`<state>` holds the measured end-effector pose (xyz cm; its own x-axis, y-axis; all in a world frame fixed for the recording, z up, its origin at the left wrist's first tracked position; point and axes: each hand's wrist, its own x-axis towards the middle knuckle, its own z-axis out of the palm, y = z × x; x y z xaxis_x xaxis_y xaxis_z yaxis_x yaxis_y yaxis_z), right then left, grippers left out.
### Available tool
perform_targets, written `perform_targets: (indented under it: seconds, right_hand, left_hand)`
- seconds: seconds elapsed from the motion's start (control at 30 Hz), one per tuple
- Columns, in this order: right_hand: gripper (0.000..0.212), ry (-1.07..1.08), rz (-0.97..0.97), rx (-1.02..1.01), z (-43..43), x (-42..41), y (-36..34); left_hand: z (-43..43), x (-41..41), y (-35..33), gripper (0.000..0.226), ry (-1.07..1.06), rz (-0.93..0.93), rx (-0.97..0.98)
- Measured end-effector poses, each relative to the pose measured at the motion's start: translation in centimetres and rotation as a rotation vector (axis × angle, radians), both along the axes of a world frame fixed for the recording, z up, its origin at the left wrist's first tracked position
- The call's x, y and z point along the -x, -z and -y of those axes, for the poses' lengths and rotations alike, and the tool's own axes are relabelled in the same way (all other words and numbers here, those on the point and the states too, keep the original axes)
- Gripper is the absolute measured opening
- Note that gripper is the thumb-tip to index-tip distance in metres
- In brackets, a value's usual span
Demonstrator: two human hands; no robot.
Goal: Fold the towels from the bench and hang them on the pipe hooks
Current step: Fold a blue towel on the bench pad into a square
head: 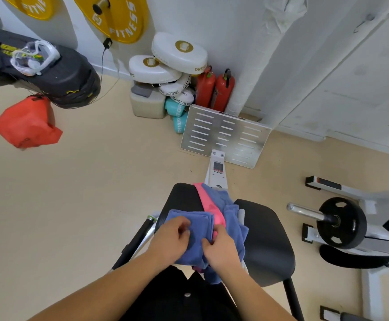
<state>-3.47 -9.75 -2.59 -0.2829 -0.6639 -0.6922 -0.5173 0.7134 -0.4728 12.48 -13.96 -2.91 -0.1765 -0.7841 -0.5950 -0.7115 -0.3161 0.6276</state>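
A partly folded blue towel (pixel 197 224) lies on the black padded bench (pixel 266 239) below me. My left hand (pixel 171 239) grips its left side with curled fingers. My right hand (pixel 221 247) pinches the same towel's right edge. A pink towel (pixel 208 206) runs diagonally beside it, and another crumpled blue towel (pixel 229 209) lies over the pink one towards the right. A white wrapped pipe (pixel 260 54) rises along the wall ahead; no hooks show on it.
A metal footplate (pixel 226 135) stands past the bench. Red extinguishers (pixel 214 90), white boxing pads (pixel 177 56) and containers crowd the wall corner. A barbell plate on a rack (pixel 340 222) is at right. A black punching bag (pixel 50 72) and red bag (pixel 28 122) are at left.
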Motion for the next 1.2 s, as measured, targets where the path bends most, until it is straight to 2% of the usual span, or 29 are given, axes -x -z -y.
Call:
perform_targets:
  seconds: [0.03, 0.1, 0.2, 0.27, 0.33, 0.4, 0.47, 0.57, 0.63, 0.77, 0.87, 0.93, 1.03, 1.2]
  right_hand:
    - [0.035, -0.021, -0.05, 0.008, 0.2, -0.2, 0.0]
    - [0.043, -0.164, -0.185, 0.034, 0.7, -0.5, -0.3]
    - [0.051, -0.533, -0.401, 0.075, 1.5, -0.6, -1.4]
    - [0.062, -0.729, -0.424, 0.03, 1.7, -0.6, -1.8]
    - [0.067, -0.813, -0.373, -0.013, 1.3, -0.5, -1.8]
    - [0.06, -0.759, -0.346, 0.079, 0.0, 0.0, -1.2]
    - [0.063, -0.717, -0.378, 0.153, -0.6, 0.3, -0.7]
    - [0.069, -0.793, -0.48, 0.229, -0.2, 0.1, 0.7]
    - [0.071, -0.834, -0.472, 0.286, 0.7, -0.3, 1.2]
    - [0.079, -0.798, -0.454, 0.284, 1.6, -1.3, 1.9]
    - [0.069, -0.741, -0.415, 0.269, 1.9, -1.5, 2.4]
    - [0.065, -0.698, -0.385, 0.285, 2.2, -1.2, 2.6]
    - [0.065, -0.597, -0.151, 0.247, 2.5, 0.1, 1.1]
    - [0.087, -0.416, 0.163, 0.112, 1.9, 3.0, -0.1]
  left_hand:
    - [0.1, -0.9, 0.2, 0.015, -0.098, 0.071, 0.034]
    - [0.2, -2.6, 0.7, 0.029, -0.207, 0.156, 0.023]
    - [0.0, -3.1, 1.1, 0.042, -0.215, 0.116, -0.136]
    - [-0.3, -2.8, 1.6, 0.038, -0.214, 0.089, -0.159]
    - [-0.2, -2.6, 1.8, 0.029, -0.236, 0.069, -0.156]
    - [0.3, -2.3, 1.7, 0.022, -0.228, 0.061, -0.148]
    - [0.9, -2.2, 1.3, 0.026, -0.194, 0.064, -0.111]
    - [2.0, -2.2, 0.7, 0.03, -0.173, 0.059, -0.121]
    - [2.5, -2.5, 0.5, 0.031, -0.177, 0.072, -0.118]
    - [2.9, -2.6, -0.6, 0.028, -0.197, 0.043, -0.074]
    - [2.5, -1.9, -1.2, 0.022, -0.081, -0.014, -0.071]
    - [2.3, -1.7, -1.2, 0.036, 0.04, 0.03, -0.035]
    - [1.8, -1.7, -1.1, 0.055, 0.128, 0.14, 0.045]
    - [0.1, 0.8, -1.4, 0.047, 0.232, 0.125, 0.125]
